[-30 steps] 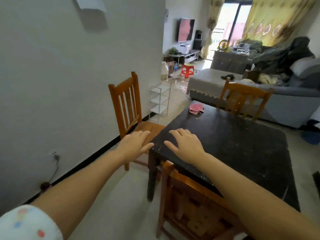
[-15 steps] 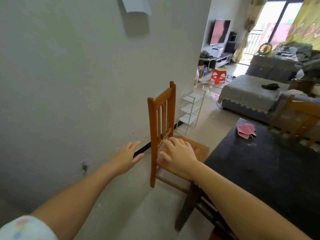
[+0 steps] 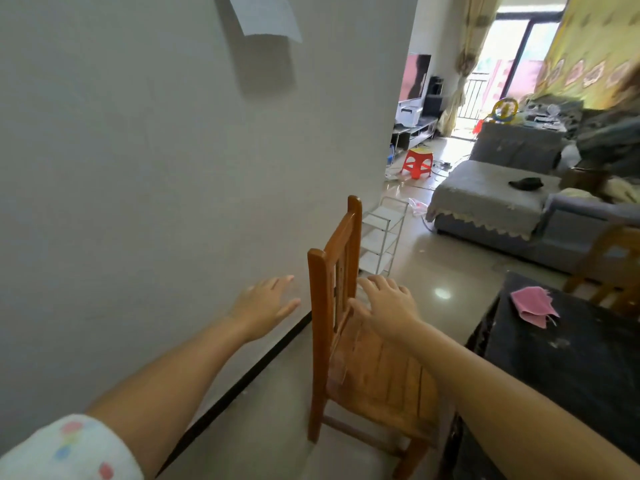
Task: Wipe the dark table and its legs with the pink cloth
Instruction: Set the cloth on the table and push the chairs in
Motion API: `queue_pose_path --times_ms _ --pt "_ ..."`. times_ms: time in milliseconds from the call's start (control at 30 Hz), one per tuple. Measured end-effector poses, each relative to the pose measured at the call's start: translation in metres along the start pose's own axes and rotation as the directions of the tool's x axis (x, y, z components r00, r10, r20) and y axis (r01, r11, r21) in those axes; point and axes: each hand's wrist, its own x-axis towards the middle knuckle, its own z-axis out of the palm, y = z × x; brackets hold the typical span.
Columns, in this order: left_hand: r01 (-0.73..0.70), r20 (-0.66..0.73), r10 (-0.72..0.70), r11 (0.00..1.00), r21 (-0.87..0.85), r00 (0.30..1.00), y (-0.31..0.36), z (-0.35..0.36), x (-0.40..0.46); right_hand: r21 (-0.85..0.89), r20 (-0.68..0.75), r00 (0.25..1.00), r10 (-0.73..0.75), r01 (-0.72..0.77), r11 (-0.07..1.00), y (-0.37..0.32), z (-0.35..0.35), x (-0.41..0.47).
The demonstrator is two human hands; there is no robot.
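**Hands at the chair, cloth lying on the table**

Both hands are reaching forward with fingers spread, holding nothing: the left hand point(image 3: 265, 303) is hovering near the wall point(image 3: 138, 168), the right hand point(image 3: 388, 304) is hanging over the seat of a wooden chair point(image 3: 349, 341). At four o'clock the dark table point(image 3: 571, 368) is showing a dusty, speckled top, and the pink cloth point(image 3: 531, 305) is lying crumpled near its far edge. A grey sofa point(image 3: 502, 206) is sitting at two o'clock, a red stool point(image 3: 417, 162) at one.
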Motion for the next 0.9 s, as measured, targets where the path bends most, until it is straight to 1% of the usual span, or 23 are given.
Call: queue_pose_path --times_ms 67,167,300,400,433,467,533,600,633,733,800,833,867,900 --pt "-0.017 -0.011 0.017 1.000 -0.004 1.000 -0.020 -0.001 0.040 0.010 -0.028 1.000 0.009 -0.009 1.000 0.000 0.004 0.036" --pt "-0.013 0.021 0.013 1.000 0.009 1.000 -0.051 -0.005 0.096 0.038 -0.023 0.999 0.027 -0.026 0.999 0.000 0.009 0.086" --pt "-0.073 0.033 0.072 0.997 0.025 0.997 -0.080 -0.011 0.174 0.068 -0.010 0.996 0.093 -0.093 0.993 0.002 0.014 0.151" --pt "-0.187 0.069 0.185 0.982 0.022 0.980 -0.086 -0.005 0.225 0.125 -0.019 0.988 0.150 -0.147 0.981 0.000 0.016 0.184" --pt "-0.238 0.085 0.235 0.971 0.027 0.968 -0.085 -0.001 0.243 0.160 -0.004 0.981 0.193 -0.190 0.969 -0.002 0.019 0.194" --pt "-0.295 0.100 0.291 0.955 0.032 0.951 -0.082 0.003 0.261 0.233 0.024 0.968 0.250 -0.249 0.940 -0.005 0.023 0.202" --pt "-0.423 0.133 0.415 0.905 0.038 0.900 -0.075 0.014 0.299 0.416 0.123 0.924 0.363 -0.380 0.826 -0.012 0.033 0.218" --pt "-0.567 0.185 0.549 0.822 0.059 0.815 -0.069 0.027 0.336 0.511 0.215 0.874 0.435 -0.480 0.713 -0.021 0.045 0.234" --pt "-0.649 0.225 0.620 0.757 0.081 0.752 -0.065 0.034 0.354 0.518 0.256 0.845 0.469 -0.530 0.672 -0.023 0.051 0.241" --pt "-0.866 0.336 0.799 0.474 0.160 0.499 -0.048 0.048 0.401 0.507 0.332 0.750 0.573 -0.654 0.561 -0.030 0.062 0.257" --pt "-0.941 0.377 0.864 0.281 0.187 0.333 -0.036 0.055 0.423 0.495 0.366 0.705 0.607 -0.700 0.514 -0.035 0.061 0.260" --pt "-0.963 0.390 0.883 0.203 0.179 0.259 -0.031 0.059 0.431 0.484 0.388 0.689 0.612 -0.717 0.501 -0.039 0.055 0.260" --pt "-0.978 0.396 0.898 0.138 0.155 0.189 -0.026 0.061 0.438 0.475 0.407 0.680 0.610 -0.728 0.494 -0.041 0.050 0.258" --pt "-0.988 0.400 0.906 0.092 0.124 0.135 -0.020 0.061 0.441 0.469 0.425 0.673 0.605 -0.736 0.489 -0.043 0.043 0.255"
